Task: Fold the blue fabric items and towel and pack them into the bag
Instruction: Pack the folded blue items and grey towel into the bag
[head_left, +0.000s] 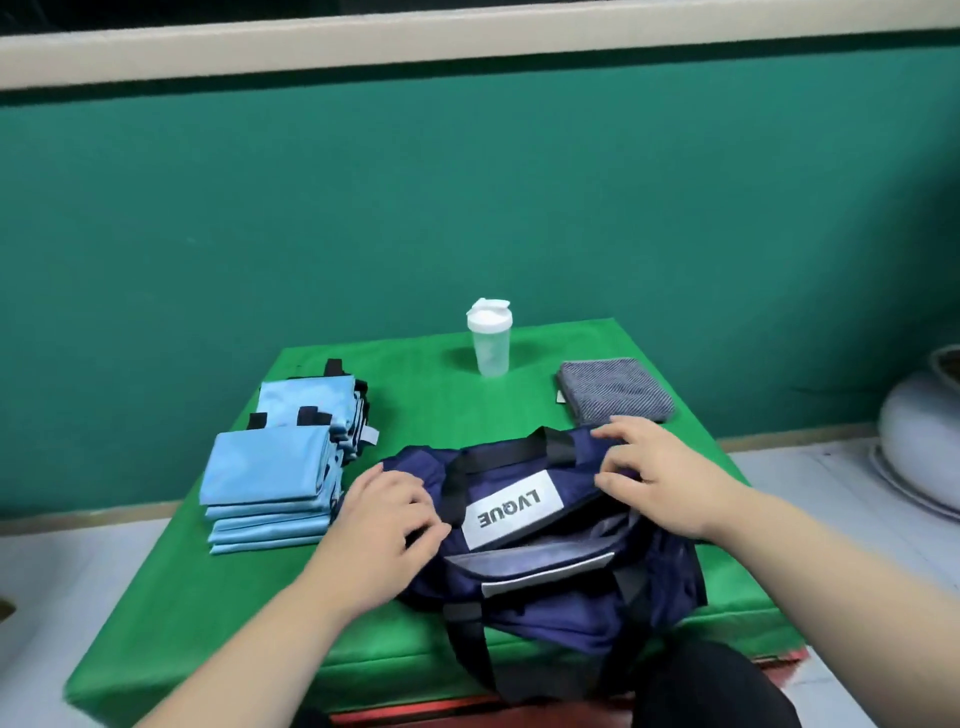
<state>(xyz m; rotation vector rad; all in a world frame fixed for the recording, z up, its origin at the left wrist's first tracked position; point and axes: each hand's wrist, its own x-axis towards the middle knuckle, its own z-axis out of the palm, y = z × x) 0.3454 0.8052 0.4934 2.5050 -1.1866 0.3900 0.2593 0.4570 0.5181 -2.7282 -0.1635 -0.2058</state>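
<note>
A navy duffel bag (550, 582) with a white "LVQUE" label lies on the green table, its top slit partly open. My left hand (387, 519) rests on the bag's left end, fingers curled on the fabric by a black strap. My right hand (657, 475) pinches the bag's upper flap at the right. Two stacks of folded light blue fabric items (270, 483) sit left of the bag, the rear stack (309, 402) behind the front one. A folded grey towel (613, 389) lies behind the bag at the right.
A clear shaker bottle (489, 338) with a white lid stands at the table's back centre. The green table (426, 410) is small, with a green wall behind. A white round object (919, 431) sits on the floor at the right.
</note>
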